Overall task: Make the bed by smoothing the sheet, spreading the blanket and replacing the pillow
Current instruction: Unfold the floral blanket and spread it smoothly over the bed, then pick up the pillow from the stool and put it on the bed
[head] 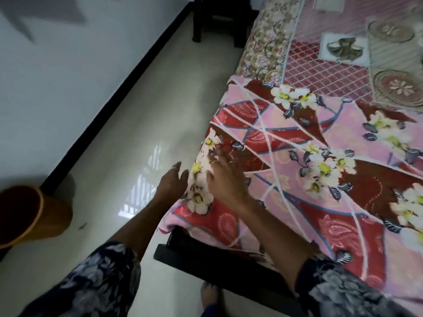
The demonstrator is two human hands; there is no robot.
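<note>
A pink and red blanket (297, 170) with white flowers lies spread over the near half of the bed. Beyond it shows the red lattice-patterned sheet (320, 72) with patchwork panels. My right hand (226, 177) lies flat on the blanket near the bed's left edge, fingers straight. Just left of that edge, my left hand (171, 181) hovers beside the hanging blanket, fingers relaxed, holding nothing. No pillow is in view.
A dark wooden bed frame (206, 259) sticks out at the near corner, with my foot (210, 296) below it. An orange-brown bin (32, 216) stands on the glossy tiled floor (137, 145) by the white wall. A dark piece of furniture (217, 21) stands at the far end.
</note>
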